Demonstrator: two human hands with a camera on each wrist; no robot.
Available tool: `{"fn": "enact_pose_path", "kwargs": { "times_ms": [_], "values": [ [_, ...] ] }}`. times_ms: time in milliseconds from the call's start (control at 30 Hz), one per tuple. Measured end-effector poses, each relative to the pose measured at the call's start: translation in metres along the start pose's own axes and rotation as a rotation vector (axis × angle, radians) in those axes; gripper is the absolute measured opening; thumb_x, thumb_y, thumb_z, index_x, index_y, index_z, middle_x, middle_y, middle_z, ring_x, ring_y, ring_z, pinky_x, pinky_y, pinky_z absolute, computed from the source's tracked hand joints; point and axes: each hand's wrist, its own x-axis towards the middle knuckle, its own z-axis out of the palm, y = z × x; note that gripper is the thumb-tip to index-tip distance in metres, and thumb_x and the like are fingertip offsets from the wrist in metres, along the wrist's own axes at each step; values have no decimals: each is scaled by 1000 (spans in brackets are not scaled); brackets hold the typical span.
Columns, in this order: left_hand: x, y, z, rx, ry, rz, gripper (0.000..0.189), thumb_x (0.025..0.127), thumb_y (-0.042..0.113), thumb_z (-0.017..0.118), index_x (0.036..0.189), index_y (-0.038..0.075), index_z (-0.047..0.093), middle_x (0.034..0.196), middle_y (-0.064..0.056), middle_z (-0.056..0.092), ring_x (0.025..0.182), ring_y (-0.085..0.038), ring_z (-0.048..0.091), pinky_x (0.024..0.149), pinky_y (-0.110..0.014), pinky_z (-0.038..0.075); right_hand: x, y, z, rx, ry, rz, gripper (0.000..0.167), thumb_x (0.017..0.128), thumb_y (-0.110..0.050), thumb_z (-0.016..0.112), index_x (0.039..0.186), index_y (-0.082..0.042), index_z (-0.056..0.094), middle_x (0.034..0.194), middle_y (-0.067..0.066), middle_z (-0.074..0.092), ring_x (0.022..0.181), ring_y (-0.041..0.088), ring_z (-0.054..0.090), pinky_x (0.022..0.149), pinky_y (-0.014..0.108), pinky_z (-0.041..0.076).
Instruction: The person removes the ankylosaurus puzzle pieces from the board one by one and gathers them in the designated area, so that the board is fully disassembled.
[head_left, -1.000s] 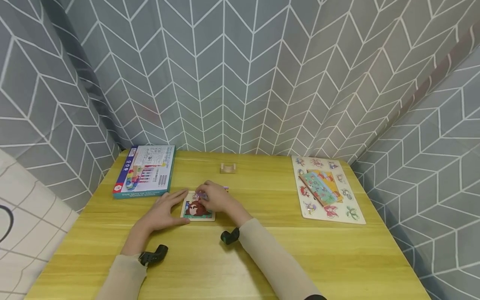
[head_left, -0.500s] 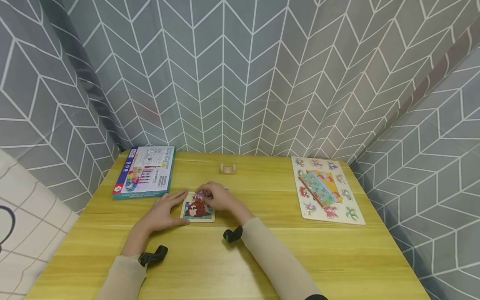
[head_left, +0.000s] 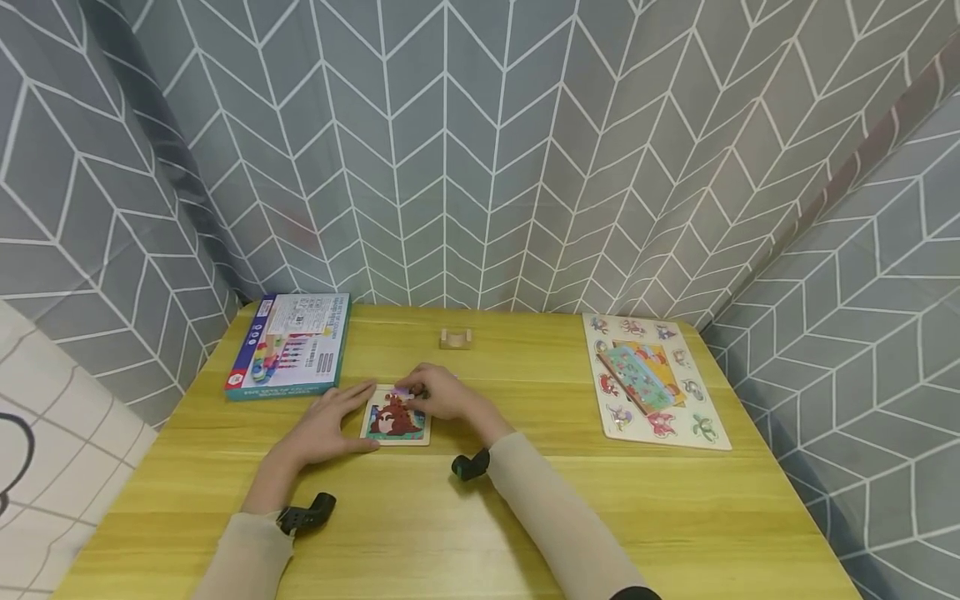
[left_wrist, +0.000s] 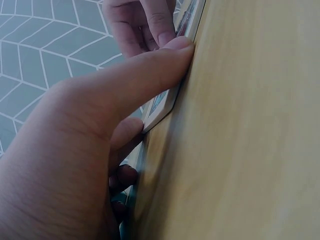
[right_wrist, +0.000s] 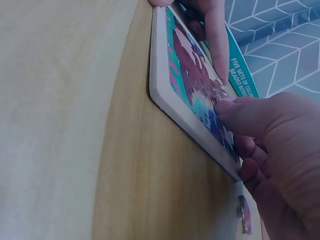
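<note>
A small square jigsaw puzzle (head_left: 397,427) in a pale wooden frame lies flat on the table, its picture brown, red and teal. My left hand (head_left: 327,423) holds the frame from the left, thumb at the near edge and forefinger at the far corner. Above the upper right part of the picture, my right hand (head_left: 442,395) pinches a purple puzzle piece (head_left: 407,389) between thumb and forefinger. In the right wrist view its thumb (right_wrist: 235,111) touches the picture, and the forefinger is mostly hidden. Another small pinkish piece (right_wrist: 245,215) lies beyond the frame.
A flat box of beads (head_left: 288,346) stands at the back left. Behind the puzzle is a small wooden block with a notch (head_left: 455,337). At the right a large pegboard (head_left: 705,396) carries a green picture board (head_left: 637,379). A patterned curtain (head_left: 480,167) hangs behind.
My right hand has shifted slightly right, and more of the picture's upper part shows. The purple piece's visible part has changed under its fingers. My left hand stays in place on the frame.
</note>
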Motion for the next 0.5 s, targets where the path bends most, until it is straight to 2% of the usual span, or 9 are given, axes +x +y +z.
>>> {"fn": "enact_pose_path", "kwargs": {
  "times_ms": [167, 333, 500],
  "values": [
    [0, -2, 2, -2, 8, 13, 104, 82, 61, 85, 164, 13, 43, 168, -14, 42, 121, -29, 46, 108, -65, 39, 0, 0, -2, -47, -36, -11, 34, 105, -16, 69, 138, -8, 71, 126, 8, 68, 110, 16, 64, 94, 22, 52],
    [0, -2, 1, -4, 14, 14, 103, 81, 60, 86, 163, 13, 44, 168, -14, 42, 120, -29, 46, 108, -65, 40, -2, -4, -2, -48, -27, -1, 36, 106, -15, 68, 140, -7, 70, 128, 8, 67, 112, 16, 65, 94, 22, 53],
    [0, -1, 1, -5, 18, 16, 103, 81, 59, 86, 162, 11, 45, 168, -13, 42, 121, -29, 46, 107, -64, 40, -10, -2, -5, -8, 71, -8, 34, 105, -12, 66, 138, -3, 68, 129, 12, 67, 108, 19, 64, 91, 24, 54]
  ]
}}
